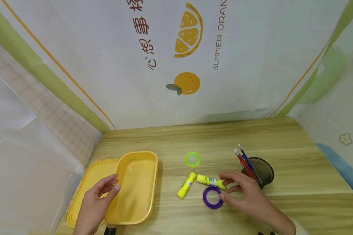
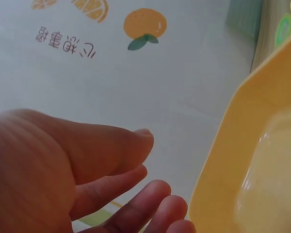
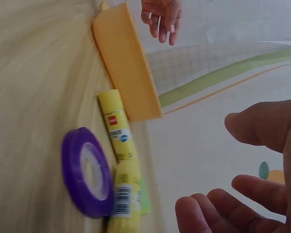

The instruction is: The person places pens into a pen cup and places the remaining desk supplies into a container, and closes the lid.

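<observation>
In the head view my left hand hovers by the left side of a yellow plastic box, fingers loosely bent and holding nothing. The left wrist view shows a gap between the fingertips and the box wall. My right hand hangs over the table with thumb and fingers apart, nothing between them. Beneath and beside it lie a purple tape roll and a yellow glue stick. A second glue stick lies left of these, and a green tape roll sits farther back.
A yellow lid lies left of the box, partly under or behind it. Right of my right hand stands a black mesh pen holder with several pencils and pens. A printed white cloth hangs behind the wooden table.
</observation>
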Motion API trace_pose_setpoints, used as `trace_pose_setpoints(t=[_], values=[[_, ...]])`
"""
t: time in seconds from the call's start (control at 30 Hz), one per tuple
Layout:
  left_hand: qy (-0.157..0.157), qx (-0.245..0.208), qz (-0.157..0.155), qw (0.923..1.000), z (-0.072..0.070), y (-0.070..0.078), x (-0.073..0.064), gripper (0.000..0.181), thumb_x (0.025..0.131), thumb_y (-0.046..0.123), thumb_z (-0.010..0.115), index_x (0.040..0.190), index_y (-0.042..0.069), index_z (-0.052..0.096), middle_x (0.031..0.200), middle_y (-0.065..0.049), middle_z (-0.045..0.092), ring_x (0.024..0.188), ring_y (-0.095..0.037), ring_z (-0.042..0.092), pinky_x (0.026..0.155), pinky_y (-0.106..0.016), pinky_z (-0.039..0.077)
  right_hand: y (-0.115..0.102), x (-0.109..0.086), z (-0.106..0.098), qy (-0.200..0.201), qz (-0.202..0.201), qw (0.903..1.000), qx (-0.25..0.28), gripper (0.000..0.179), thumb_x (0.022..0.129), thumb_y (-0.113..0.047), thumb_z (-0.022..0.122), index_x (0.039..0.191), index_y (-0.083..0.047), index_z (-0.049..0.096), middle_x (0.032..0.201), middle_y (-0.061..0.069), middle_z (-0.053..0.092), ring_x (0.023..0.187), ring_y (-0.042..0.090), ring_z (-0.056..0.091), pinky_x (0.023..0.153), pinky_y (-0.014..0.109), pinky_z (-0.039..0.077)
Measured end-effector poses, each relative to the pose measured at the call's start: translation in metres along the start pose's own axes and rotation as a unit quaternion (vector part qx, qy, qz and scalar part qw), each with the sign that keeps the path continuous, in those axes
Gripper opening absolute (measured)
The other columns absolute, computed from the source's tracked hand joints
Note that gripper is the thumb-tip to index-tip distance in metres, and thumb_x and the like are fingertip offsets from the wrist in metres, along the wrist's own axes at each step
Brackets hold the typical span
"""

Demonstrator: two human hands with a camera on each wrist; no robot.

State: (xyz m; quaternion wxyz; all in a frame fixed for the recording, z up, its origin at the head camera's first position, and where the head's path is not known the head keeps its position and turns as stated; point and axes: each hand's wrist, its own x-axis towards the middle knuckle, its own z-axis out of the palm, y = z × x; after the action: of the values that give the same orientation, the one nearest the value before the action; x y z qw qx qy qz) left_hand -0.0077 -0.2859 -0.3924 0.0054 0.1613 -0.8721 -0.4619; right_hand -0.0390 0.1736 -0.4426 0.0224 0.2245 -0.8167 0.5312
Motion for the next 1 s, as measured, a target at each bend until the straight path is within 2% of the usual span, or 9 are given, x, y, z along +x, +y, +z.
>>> trace_pose_setpoints(t=[0.17,0.33,0.4,0.47,0.57,0.63,0.7,0.83,1.0], values=[[0.01,-0.006,-0.029,0.9995,-0.008,-0.013,0.003,0.055,0.101,0.034,0.074,0.15,0.015,0.06,0.124,0.012,0.07,0.1,0.011,0.061,0.083,-0.012,0.054,0.011,0.001,0.006,-0.03,0.039,0.9988,0.004,0.044,0.09,-0.019,0.086,0.13,-0.009,0.07,0.123,0.01,0.072,0.103,0.019,0.072,0.08,0.028,0.064],[0.03,-0.025,-0.049,0.9981,-0.014,-0.025,0.005,0.059,0.1,0.032,0.076,0.151,0.01,0.058,0.108,0.029,0.067,0.095,0.013,0.062,0.08,-0.012,0.055,0.02,0.0,0.011,-0.051,0.059,0.997,0.003,0.045,0.09,-0.025,0.086,0.129,-0.007,0.071,0.117,0.009,0.073,0.096,0.015,0.074,0.078,0.027,0.064],[0.037,-0.026,-0.052,0.9977,-0.015,-0.029,0.006,0.059,0.1,0.031,0.077,0.15,0.008,0.059,0.105,0.03,0.066,0.094,0.013,0.063,0.08,-0.012,0.056,0.023,0.0,0.013,-0.049,0.058,0.9971,-0.001,0.045,0.09,-0.026,0.086,0.128,-0.007,0.071,0.113,0.009,0.072,0.093,0.013,0.073,0.076,0.026,0.064],[0.035,-0.017,-0.06,0.9974,-0.016,-0.032,0.007,0.06,0.099,0.033,0.077,0.151,0.008,0.058,0.109,0.027,0.069,0.093,0.014,0.062,0.08,-0.012,0.056,0.025,0.0,0.014,-0.042,0.055,0.9976,-0.007,0.043,0.09,-0.026,0.087,0.127,-0.007,0.072,0.11,0.008,0.072,0.091,0.01,0.073,0.075,0.025,0.064],[0.021,0.01,-0.077,0.9967,-0.017,-0.037,0.01,0.063,0.099,0.04,0.076,0.152,0.01,0.058,0.127,0.01,0.073,0.092,0.018,0.059,0.08,-0.011,0.054,0.027,0.0,0.014,-0.032,0.054,0.9979,-0.018,0.041,0.09,-0.025,0.087,0.124,-0.008,0.073,0.108,0.007,0.072,0.089,0.01,0.072,0.074,0.025,0.063],[0.008,0.026,-0.087,0.9958,-0.017,-0.04,0.012,0.065,0.1,0.043,0.074,0.153,0.011,0.056,0.141,-0.003,0.069,0.092,0.02,0.057,0.08,-0.011,0.053,0.027,-0.001,0.014,-0.033,0.059,0.9975,-0.018,0.04,0.089,-0.025,0.087,0.122,-0.008,0.073,0.109,0.006,0.072,0.09,0.011,0.072,0.074,0.025,0.063],[-0.003,0.034,-0.092,0.9951,-0.018,-0.043,0.013,0.066,0.1,0.043,0.073,0.154,0.01,0.055,0.149,-0.01,0.064,0.092,0.021,0.056,0.081,-0.012,0.053,0.027,-0.003,0.014,-0.038,0.067,0.9969,-0.014,0.039,0.089,-0.025,0.088,0.121,-0.007,0.073,0.109,0.006,0.073,0.092,0.013,0.073,0.075,0.024,0.063],[-0.017,0.02,-0.095,0.9951,-0.016,-0.048,0.013,0.065,0.101,0.04,0.073,0.154,0.008,0.054,0.15,-0.015,0.061,0.091,0.02,0.059,0.081,-0.013,0.055,0.028,-0.005,0.016,-0.053,0.088,0.9947,0.0,0.039,0.089,-0.026,0.088,0.119,-0.006,0.073,0.112,0.008,0.073,0.093,0.013,0.074,0.075,0.023,0.063],[-0.016,0.007,-0.092,0.9957,-0.011,-0.051,0.013,0.058,0.103,0.029,0.072,0.153,0.007,0.055,0.147,-0.018,0.062,0.09,0.015,0.063,0.08,-0.015,0.057,0.032,-0.006,0.019,-0.064,0.1,0.9929,-0.002,0.04,0.088,-0.028,0.089,0.119,-0.008,0.074,0.114,0.008,0.072,0.091,0.009,0.073,0.075,0.022,0.063]])
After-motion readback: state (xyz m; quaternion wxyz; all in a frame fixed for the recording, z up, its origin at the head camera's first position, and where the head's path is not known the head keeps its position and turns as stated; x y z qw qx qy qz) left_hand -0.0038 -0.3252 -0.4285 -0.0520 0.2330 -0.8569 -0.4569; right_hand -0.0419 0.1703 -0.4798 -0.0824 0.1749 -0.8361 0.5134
